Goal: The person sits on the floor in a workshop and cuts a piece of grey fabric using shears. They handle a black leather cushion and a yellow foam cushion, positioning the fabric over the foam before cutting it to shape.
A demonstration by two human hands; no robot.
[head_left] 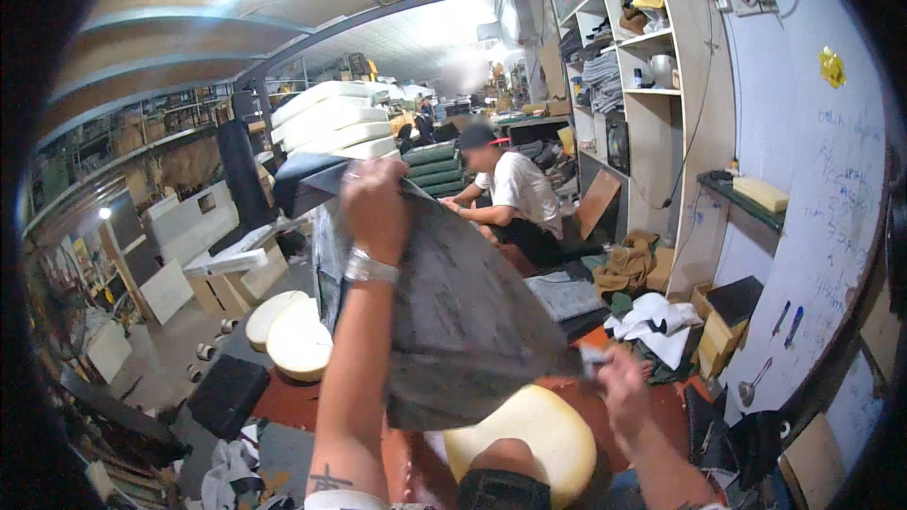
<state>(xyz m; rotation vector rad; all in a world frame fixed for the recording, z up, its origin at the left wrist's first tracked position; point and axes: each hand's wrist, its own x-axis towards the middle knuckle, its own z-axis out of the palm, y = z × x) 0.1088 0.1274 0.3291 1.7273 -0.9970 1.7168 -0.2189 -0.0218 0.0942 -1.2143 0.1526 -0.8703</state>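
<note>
The person is holding up a grey cover [463, 321], a limp sheet of mottled fabric that is hanging in a broad curved fold in the middle of the view. The left hand [373, 203] is raised high, its fingers closed around the cover's top edge, with a metal bracelet [370, 267] sitting on the wrist. The right hand [619, 382] is lower and to the right, pinching the cover's bottom corner between fingers and thumb. Just below the cover, near the person, a rounded pad of yellow foam [529, 430] is lying, smooth and thick with a curved edge. To the left, two pale round cushions [293, 335] are resting side by side, and a dark square cushion [227, 395] is sitting nearer still. Farther off on the left, a stack of thick white foam slabs [331, 118] is rising behind the raised hand, and green slabs [435, 168] are piled beside it. On the right, a tall white shelf unit [652, 85] is holding folded fabrics in its upper compartments and a metal pot in a middle one. An open cardboard box [723, 321] by the right wall is holding a dark flat piece, and white cloth [652, 321] is lying crumpled beside it. Another person in a white shirt [520, 191] is sitting at the far side, bending over work.
</note>
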